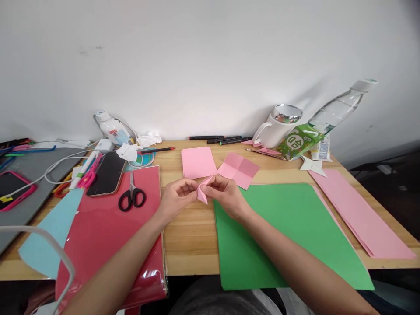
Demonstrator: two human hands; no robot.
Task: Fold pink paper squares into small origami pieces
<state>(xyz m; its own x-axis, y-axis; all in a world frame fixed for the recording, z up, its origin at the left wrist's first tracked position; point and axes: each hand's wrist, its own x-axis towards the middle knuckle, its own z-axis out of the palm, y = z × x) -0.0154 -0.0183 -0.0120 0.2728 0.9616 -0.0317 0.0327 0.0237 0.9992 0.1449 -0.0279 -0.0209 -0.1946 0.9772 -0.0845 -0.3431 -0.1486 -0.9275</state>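
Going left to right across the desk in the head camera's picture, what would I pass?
Pink-cased phone → black phone → scissors → left hand → folded pink paper, pinched by both hands → right hand → green sheet → pink sheets.

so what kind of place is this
Probably a paper-craft desk, home or classroom: a wooden desk against a plain wall, green paper and red paper sheets, scissors, marker pens. The left hand and right hand pinch a folded pink piece.
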